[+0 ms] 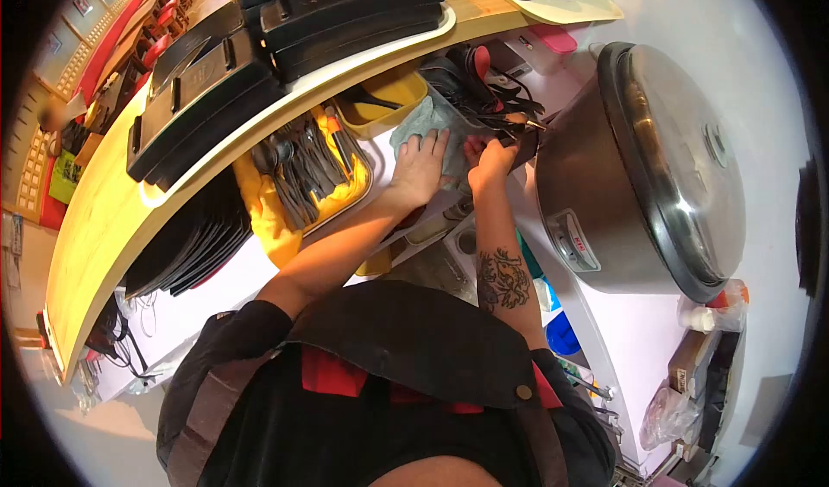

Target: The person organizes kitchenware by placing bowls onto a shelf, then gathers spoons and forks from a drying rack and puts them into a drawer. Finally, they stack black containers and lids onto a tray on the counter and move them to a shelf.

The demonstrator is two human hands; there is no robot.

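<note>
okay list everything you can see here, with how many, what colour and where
Rice cooker: one, steel, right of the hands.
Cloth: one, pale teal, under the left hand.
Cutlery tray: one, dark utensils on yellow liner, left of the hands.
Black trays: several stacks, black, on the wooden counter.
Utensil bin: one, dark tools, above the hands.
Left hand: flat on the cloth.
Right hand: closed around a dark utensil.

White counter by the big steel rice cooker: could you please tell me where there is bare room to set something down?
Bare patches: the white counter left of the yellow cutlery tray, and the pale wooden ledge below the stacked black trays. Crowded: around the left hand on the teal cloth and right hand beside the steel rice cooker.
</note>
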